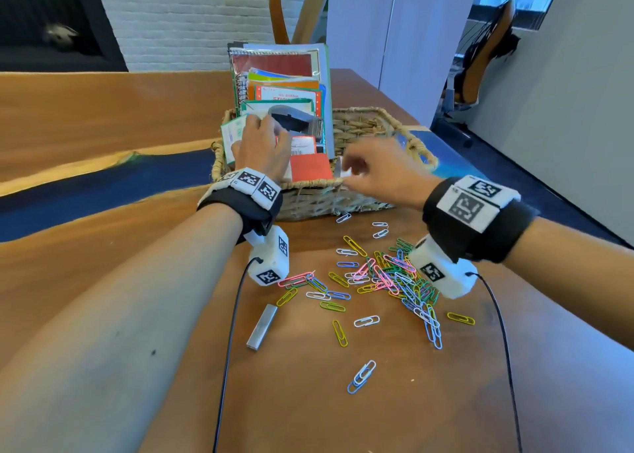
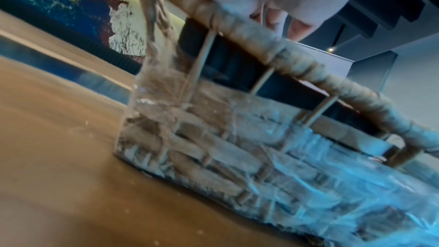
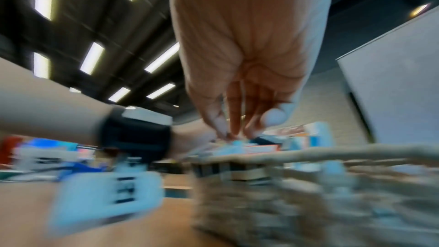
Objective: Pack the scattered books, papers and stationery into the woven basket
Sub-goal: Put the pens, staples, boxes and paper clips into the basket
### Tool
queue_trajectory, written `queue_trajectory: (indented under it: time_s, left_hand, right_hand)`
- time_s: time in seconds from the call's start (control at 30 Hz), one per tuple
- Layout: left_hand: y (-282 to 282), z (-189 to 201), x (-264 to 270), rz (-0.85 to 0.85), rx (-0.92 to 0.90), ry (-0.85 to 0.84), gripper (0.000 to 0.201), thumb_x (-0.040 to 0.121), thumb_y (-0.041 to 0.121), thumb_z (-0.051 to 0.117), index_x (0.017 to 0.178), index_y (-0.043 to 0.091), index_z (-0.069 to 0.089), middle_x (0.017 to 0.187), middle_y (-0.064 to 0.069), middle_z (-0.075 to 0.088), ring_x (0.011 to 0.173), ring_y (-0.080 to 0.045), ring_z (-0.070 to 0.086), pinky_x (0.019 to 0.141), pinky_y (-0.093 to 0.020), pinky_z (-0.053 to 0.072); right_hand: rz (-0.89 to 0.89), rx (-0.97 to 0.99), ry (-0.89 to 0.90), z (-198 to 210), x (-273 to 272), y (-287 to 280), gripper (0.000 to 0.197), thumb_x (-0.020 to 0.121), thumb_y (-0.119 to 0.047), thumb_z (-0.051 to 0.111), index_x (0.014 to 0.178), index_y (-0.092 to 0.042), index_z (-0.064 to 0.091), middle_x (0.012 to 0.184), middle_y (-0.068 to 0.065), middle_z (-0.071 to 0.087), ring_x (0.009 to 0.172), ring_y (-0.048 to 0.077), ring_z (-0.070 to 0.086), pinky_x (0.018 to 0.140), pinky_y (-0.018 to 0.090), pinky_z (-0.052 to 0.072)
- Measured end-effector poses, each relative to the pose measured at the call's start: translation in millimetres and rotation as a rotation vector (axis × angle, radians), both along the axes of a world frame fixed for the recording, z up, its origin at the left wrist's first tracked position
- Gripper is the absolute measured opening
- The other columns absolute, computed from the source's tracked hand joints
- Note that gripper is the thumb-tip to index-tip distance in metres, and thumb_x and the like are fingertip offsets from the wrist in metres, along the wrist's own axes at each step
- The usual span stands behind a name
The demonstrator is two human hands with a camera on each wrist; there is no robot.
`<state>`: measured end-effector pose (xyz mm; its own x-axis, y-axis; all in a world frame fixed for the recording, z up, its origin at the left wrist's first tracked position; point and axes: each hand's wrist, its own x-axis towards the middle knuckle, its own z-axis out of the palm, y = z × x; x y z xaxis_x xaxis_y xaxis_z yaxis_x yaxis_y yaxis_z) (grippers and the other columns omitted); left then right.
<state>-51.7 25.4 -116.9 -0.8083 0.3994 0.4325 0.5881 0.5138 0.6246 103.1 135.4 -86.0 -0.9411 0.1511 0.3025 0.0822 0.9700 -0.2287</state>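
The woven basket (image 1: 363, 126) stands mid-table, packed with upright notebooks (image 1: 274, 65), paper packets and a grey dispenser (image 1: 295, 118). My left hand (image 1: 271, 133) reaches into its left part, fingers lying on the packets beside the dispenser; the thumb is hidden. In the left wrist view the basket wall (image 2: 213, 147) fills the frame, with fingertips (image 2: 297, 27) hanging past the rim. My right hand (image 1: 353, 171) hovers at the front rim, its fingertips pinching a small white item (image 1: 343, 171). The blurred right wrist view shows those fingers (image 3: 235, 131) bunched together over the basket (image 3: 308, 194).
Several coloured paper clips (image 1: 387, 277) lie scattered on the wooden table (image 1: 103, 264) in front of the basket. A grey strip of staples (image 1: 262, 327) lies to their left. Two black cables trail from the wrist cameras. The table's right edge runs close behind the basket.
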Motion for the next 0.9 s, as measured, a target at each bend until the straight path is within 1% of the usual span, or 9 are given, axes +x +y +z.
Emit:
queue_trajectory:
  time_s: [0.03,0.17,0.23,0.33,0.47,0.63,0.73,0.83,0.9]
  left_hand:
    - [-3,0,-1,-0.008,-0.024,0.014,0.018,0.096,0.021,0.039,0.092,0.011,0.054,0.099,-0.003,0.037,0.101,-0.028,0.047,0.093,-0.036,0.030]
    - [-20,3,-6,0.001,-0.097,0.074,0.025,0.096,0.021,0.040,0.098,0.005,0.059,0.119,-0.013,0.044,0.108,-0.029,0.048,0.094,-0.039,0.037]
    - [-30,3,-9,0.015,-0.139,0.108,0.026,0.096,0.022,0.040,0.101,0.005,0.060,0.120,-0.013,0.043,0.113,-0.027,0.044,0.095,-0.039,0.034]
    - [-45,-2,-12,0.013,-0.191,0.123,0.027,0.097,0.023,0.040,0.105,0.005,0.058,0.120,-0.014,0.042,0.116,-0.028,0.041,0.093,-0.039,0.034]
    - [-60,-10,-12,0.007,-0.216,0.047,0.024,0.097,0.026,0.041,0.107,0.009,0.055,0.119,-0.012,0.042,0.111,-0.029,0.044,0.093,-0.040,0.033]
    - [-62,-12,-9,-0.013,-0.239,0.070,0.028,0.097,0.031,0.041,0.112,0.010,0.051,0.119,-0.012,0.042,0.110,-0.030,0.045,0.092,-0.040,0.032]
    - [-54,-8,-6,-0.018,-0.245,0.146,0.033,0.097,0.033,0.041,0.118,0.009,0.049,0.122,-0.013,0.043,0.113,-0.030,0.045,0.091,-0.042,0.037]
    - [-41,-3,-2,-0.041,-0.303,0.225,0.035,0.096,0.034,0.041,0.122,0.011,0.049,0.125,-0.013,0.043,0.119,-0.030,0.042,0.097,-0.043,0.035]
    - [-29,1,1,-0.069,-0.320,0.239,0.035,0.096,0.035,0.042,0.123,0.015,0.049,0.125,-0.011,0.042,0.122,-0.028,0.038,0.102,-0.044,0.027]
  right_hand:
    - [0.133,-0.009,-0.045,-2,6,-19,0.013,0.083,-0.011,0.060,0.091,-0.003,0.067,0.085,0.009,0.064,0.074,0.013,0.050,0.057,0.013,0.033]
    - [0.528,0.083,-0.298,-21,21,-79,0.016,0.085,-0.012,0.059,0.096,-0.007,0.070,0.094,0.008,0.066,0.070,0.011,0.047,0.063,0.019,0.028]
    - [0.602,0.167,-0.411,-34,22,-98,0.024,0.087,-0.015,0.057,0.110,-0.012,0.065,0.111,0.004,0.061,0.086,0.017,0.054,0.068,0.022,0.030]
    - [0.650,0.289,-0.494,-51,23,-116,0.037,0.089,-0.015,0.054,0.126,-0.019,0.055,0.129,-0.002,0.050,0.114,0.022,0.050,0.071,0.028,0.035]
    - [0.653,0.354,-0.502,-65,23,-122,0.037,0.090,-0.012,0.050,0.126,-0.016,0.053,0.126,0.001,0.050,0.115,0.024,0.047,0.076,0.035,0.043]
    - [0.608,0.345,-0.479,-67,25,-117,0.020,0.088,-0.010,0.051,0.107,-0.008,0.058,0.111,0.008,0.056,0.108,0.027,0.047,0.065,0.033,0.035]
    - [0.552,0.205,-0.469,-54,28,-102,0.021,0.085,-0.012,0.056,0.106,-0.008,0.060,0.107,0.008,0.059,0.101,0.025,0.052,0.075,0.035,0.042]
    - [0.397,-0.034,-0.295,-30,19,-71,0.013,0.084,-0.011,0.061,0.096,-0.006,0.064,0.086,0.001,0.062,0.072,0.010,0.053,0.068,0.016,0.040]
    - [0.194,-0.169,-0.147,-10,9,-43,0.009,0.082,-0.009,0.063,0.090,-0.005,0.065,0.071,-0.009,0.054,0.063,0.001,0.048,0.062,0.009,0.039]
